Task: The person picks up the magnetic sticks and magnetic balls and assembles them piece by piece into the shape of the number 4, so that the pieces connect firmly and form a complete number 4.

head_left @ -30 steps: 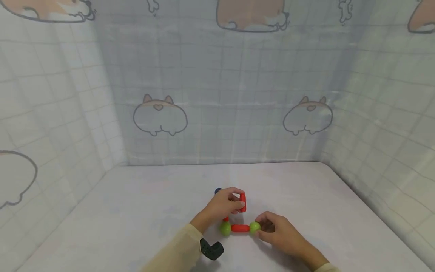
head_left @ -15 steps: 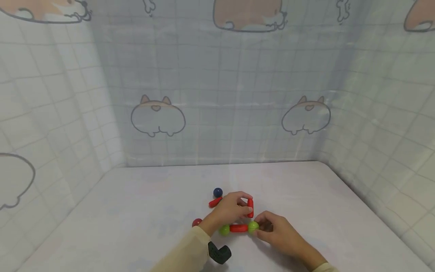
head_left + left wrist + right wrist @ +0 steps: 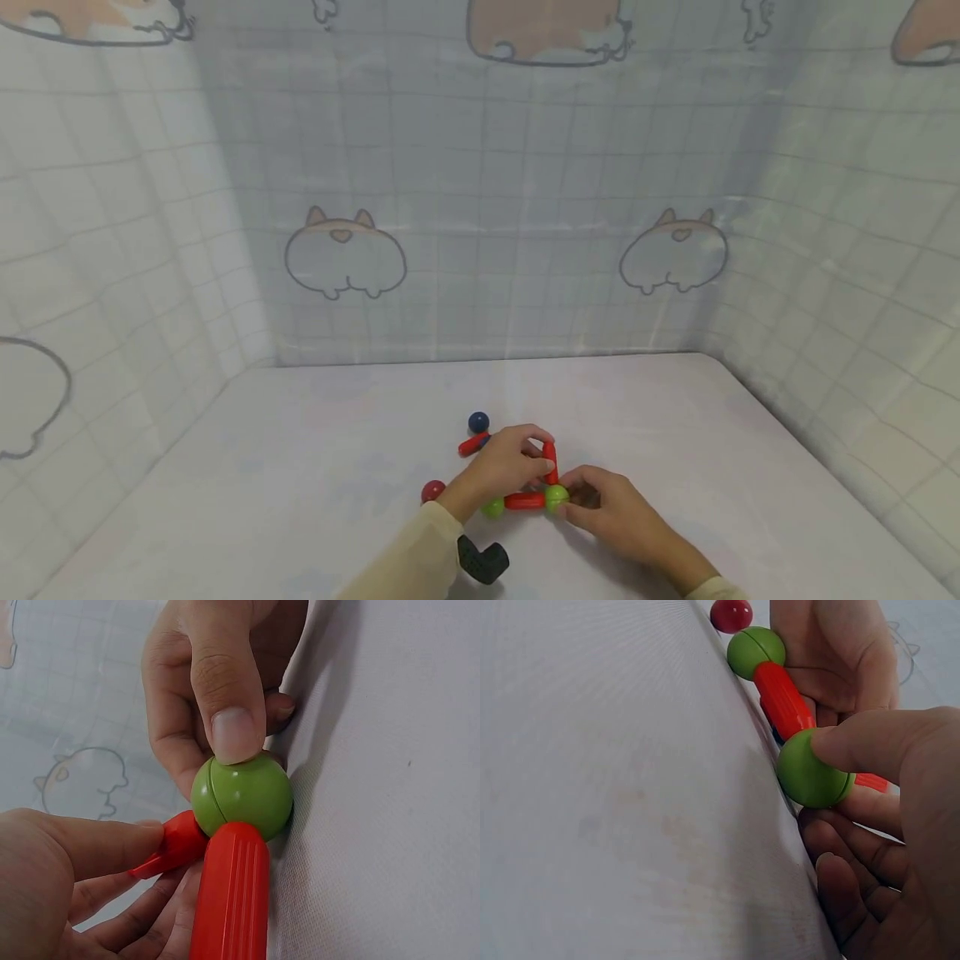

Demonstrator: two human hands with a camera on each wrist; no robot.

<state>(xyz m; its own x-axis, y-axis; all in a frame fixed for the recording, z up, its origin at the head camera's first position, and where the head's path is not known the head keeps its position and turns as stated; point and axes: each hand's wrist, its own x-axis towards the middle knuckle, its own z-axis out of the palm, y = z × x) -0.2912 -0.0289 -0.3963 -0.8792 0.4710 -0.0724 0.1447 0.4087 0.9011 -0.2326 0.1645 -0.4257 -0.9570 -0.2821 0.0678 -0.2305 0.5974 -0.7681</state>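
Note:
My left hand [image 3: 504, 461] pinches a red rod [image 3: 551, 462] between thumb and fingers. The rod's near end meets a green ball [image 3: 557, 499], which my right hand [image 3: 611, 512] pinches between thumb and fingers. From that ball a second red rod [image 3: 232, 892] runs left to another green ball [image 3: 757, 653], partly behind my left wrist in the head view. In the left wrist view the held rod [image 3: 178, 841] touches the green ball [image 3: 244, 796] from the side, under my right thumb [image 3: 235, 731].
A red ball [image 3: 432, 491] lies left of my left wrist. Beyond it are a dark blue ball [image 3: 478, 422] and another red rod [image 3: 472, 444], near a second dark blue piece. A black curved device [image 3: 483, 560] sits at my left sleeve. Patterned curtains surround the white table [image 3: 337, 433].
My left hand has moved right and toward me, bringing its red rod down to the green ball. My right hand keeps its grip on that ball.

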